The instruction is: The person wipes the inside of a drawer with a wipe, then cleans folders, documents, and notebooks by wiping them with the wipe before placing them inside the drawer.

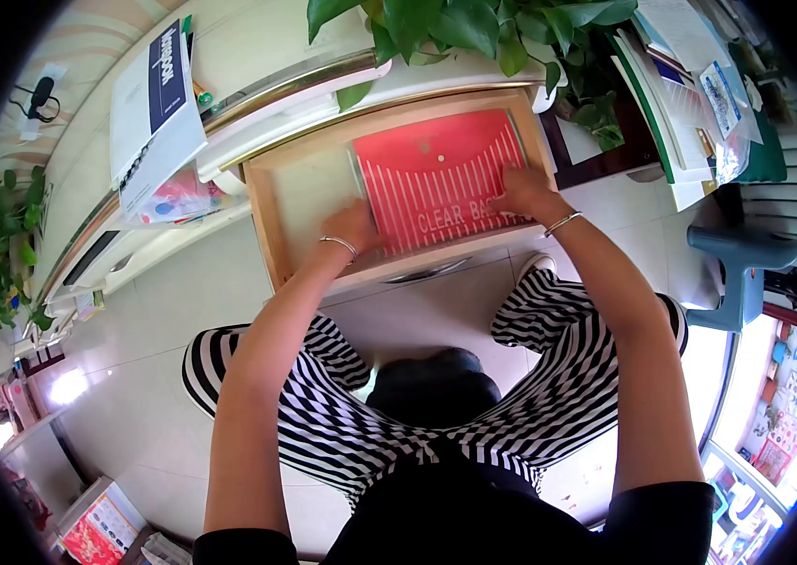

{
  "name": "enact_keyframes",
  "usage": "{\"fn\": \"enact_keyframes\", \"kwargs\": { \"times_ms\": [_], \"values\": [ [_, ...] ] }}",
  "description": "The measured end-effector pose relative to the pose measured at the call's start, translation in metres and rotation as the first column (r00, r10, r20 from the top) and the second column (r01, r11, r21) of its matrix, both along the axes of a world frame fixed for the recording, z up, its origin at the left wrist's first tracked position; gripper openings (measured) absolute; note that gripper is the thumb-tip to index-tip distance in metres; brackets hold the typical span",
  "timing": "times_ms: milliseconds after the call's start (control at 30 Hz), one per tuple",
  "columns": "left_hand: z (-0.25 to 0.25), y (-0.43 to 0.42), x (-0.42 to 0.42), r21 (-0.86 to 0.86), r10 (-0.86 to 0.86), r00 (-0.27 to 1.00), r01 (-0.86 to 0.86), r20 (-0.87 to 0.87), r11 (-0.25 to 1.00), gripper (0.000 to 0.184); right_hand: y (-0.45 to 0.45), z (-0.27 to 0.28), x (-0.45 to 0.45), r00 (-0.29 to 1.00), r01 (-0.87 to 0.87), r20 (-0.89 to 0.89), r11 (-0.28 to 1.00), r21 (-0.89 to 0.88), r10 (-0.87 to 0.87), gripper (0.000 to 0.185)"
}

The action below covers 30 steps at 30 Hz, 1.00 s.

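Note:
A red and white striped document bag (441, 169) printed "CLEAR BAG" lies flat inside the pulled-out wooden drawer (271, 231). A small round snap shows near the middle of its flap. My left hand (353, 229) is closed at the bag's lower left edge, some fingertips hidden against it. On the bag's right side, my right hand (524, 193) grips the edge with thumb and fingers. Pale drawer bottom shows to the left of the bag.
A leafy potted plant (474, 26) hangs over the back of the drawer. Papers and a notebook (168, 80) lie on the desk at left. Stacked folders (662, 104) stand at right, near a blue-grey plastic stool (747, 250).

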State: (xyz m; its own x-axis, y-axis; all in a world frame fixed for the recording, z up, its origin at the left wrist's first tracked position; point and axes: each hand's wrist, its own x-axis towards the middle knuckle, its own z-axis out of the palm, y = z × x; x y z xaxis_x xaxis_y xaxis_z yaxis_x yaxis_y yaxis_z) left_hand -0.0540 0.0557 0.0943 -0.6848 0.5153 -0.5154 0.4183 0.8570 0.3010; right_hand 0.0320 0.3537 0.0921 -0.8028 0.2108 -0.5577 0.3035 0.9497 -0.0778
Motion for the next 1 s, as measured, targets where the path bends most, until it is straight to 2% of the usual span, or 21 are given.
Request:
{"fn": "enact_keyframes", "kwargs": {
  "times_ms": [67, 133, 267, 300, 367, 400, 433, 467, 533, 567, 633, 667, 700, 733, 767, 833, 867, 900, 933, 967, 1000],
  "values": [
    [-0.003, 0.004, -0.003, -0.041, -0.018, 0.999, 0.02, 0.047, 0.999, 0.07, 0.002, -0.014, 0.006, 0.998, 0.014, -0.06, 0.999, 0.046, -0.011, 0.065],
    [0.001, 0.008, -0.008, -0.066, -0.04, 0.997, 0.045, 0.064, 0.997, 0.067, 0.0, -0.001, 0.0, 1.0, -0.007, 0.029, 1.0, -0.008, 0.007, 0.064],
    [-0.043, 0.0, -0.014, 0.119, -0.11, 0.991, 0.101, 0.078, 0.988, 0.055, 0.0, -0.017, 0.008, 0.996, 0.042, -0.077, 0.997, 0.06, -0.038, 0.062],
    [-0.012, 0.004, -0.005, 0.073, -0.066, 0.996, 0.061, 0.067, 0.995, 0.053, 0.004, -0.021, 0.009, 0.994, 0.036, -0.109, 0.996, 0.076, -0.028, 0.062],
    [-0.003, 0.006, -0.004, 0.083, -0.133, 0.991, 0.134, -0.016, 0.988, 0.046, -0.009, 0.01, 0.008, 0.995, 0.1, -0.031, 0.995, 0.014, -0.099, 0.057],
    [0.006, 0.009, -0.003, 0.009, -0.145, 0.988, 0.146, -0.056, 0.989, 0.041, -0.015, 0.029, 0.009, 0.992, 0.115, -0.061, 0.993, 0.029, -0.113, 0.057],
    [0.017, 0.014, -0.003, -0.069, -0.157, 0.983, 0.151, -0.092, 0.986, 0.036, -0.021, 0.049, 0.013, 0.978, 0.165, -0.124, 0.985, -0.049, -0.17, 0.052],
    [0.026, 0.021, -0.003, -0.063, -0.167, 0.98, 0.161, -0.112, 0.985, 0.036, -0.024, 0.064, 0.016, 0.958, 0.205, -0.177, 0.97, -0.134, -0.227, 0.047],
    [0.05, 0.034, 0.005, 0.14, -0.162, 0.971, 0.187, -0.177, 0.972, 0.029, -0.024, 0.082, 0.021, 0.934, 0.198, -0.261, 0.962, -0.186, -0.242, 0.045],
    [0.062, 0.042, 0.011, 0.14, -0.172, 0.966, 0.2, -0.191, 0.97, 0.029, -0.023, 0.091, 0.025, 0.912, 0.175, -0.325, 0.955, -0.238, -0.248, 0.042],
    [0.087, 0.063, 0.022, 0.365, -0.129, 0.964, 0.208, -0.231, 0.907, 0.022, -0.013, 0.108, 0.03, 0.878, 0.157, -0.412, 0.959, -0.234, -0.244, 0.043],
    [0.098, 0.076, 0.029, 0.474, -0.101, 0.96, 0.219, -0.262, 0.853, 0.019, -0.007, 0.124, 0.035, 0.833, 0.142, -0.475, 0.94, -0.311, -0.283, 0.042],
    [0.112, 0.089, 0.035, 0.473, -0.112, 0.956, 0.234, -0.272, 0.849, 0.019, -0.003, 0.143, 0.044, 0.784, 0.12, -0.529, 0.915, -0.384, -0.325, 0.04],
    [0.127, 0.103, 0.04, 0.546, -0.112, 0.958, 0.244, -0.264, 0.801, 0.02, 0.002, 0.155, 0.052, 0.644, 0.068, -0.667, 0.896, -0.439, -0.375, 0.036],
    [0.142, 0.117, 0.045, 0.614, -0.113, 0.96, 0.252, -0.255, 0.748, 0.021, 0.009, 0.168, 0.058, 0.632, 0.075, -0.674, 0.896, -0.438, -0.382, 0.036],
    [0.171, 0.148, 0.053, 0.659, -0.126, 0.955, 0.279, -0.27, 0.698, 0.02, 0.027, 0.193, 0.066, 0.546, 0.152, -0.633, 0.807, -0.57, -0.549, 0.034],
    [0.182, 0.164, 0.056, 0.704, -0.128, 0.954, 0.289, -0.273, 0.649, 0.02, 0.036, 0.206, 0.073, 0.494, 0.197, -0.575, 0.728, -0.657, -0.652, 0.031],
    [0.189, 0.183, 0.057, 0.7, -0.138, 0.951, 0.299, -0.278, 0.649, 0.02, 0.052, 0.205, 0.077, 0.43, 0.167, -0.515, 0.626, -0.762, -0.742, 0.029],
    [0.196, 0.202, 0.057, 0.834, -0.147, 0.989, 0.09, -0.011, 0.544, 0.019, 0.055, 0.221, 0.086, 0.351, 0.12, -0.398, 0.463, -0.878, -0.847, 0.029],
    [0.202, 0.221, 0.057, 0.887, -0.19, 0.948, -0.151, 0.255, 0.436, 0.019, 0.06, 0.237, 0.094, 0.28, 0.055, -0.258, 0.284, -0.957, -0.925, 0.028],
    [0.213, 0.24, 0.058, 0.871, -0.203, 0.892, -0.308, 0.404, 0.383, 0.018, 0.076, 0.237, 0.099, 0.249, -0.013, -0.037, 0.034, -0.999, -0.968, 0.025]
  ]
}}
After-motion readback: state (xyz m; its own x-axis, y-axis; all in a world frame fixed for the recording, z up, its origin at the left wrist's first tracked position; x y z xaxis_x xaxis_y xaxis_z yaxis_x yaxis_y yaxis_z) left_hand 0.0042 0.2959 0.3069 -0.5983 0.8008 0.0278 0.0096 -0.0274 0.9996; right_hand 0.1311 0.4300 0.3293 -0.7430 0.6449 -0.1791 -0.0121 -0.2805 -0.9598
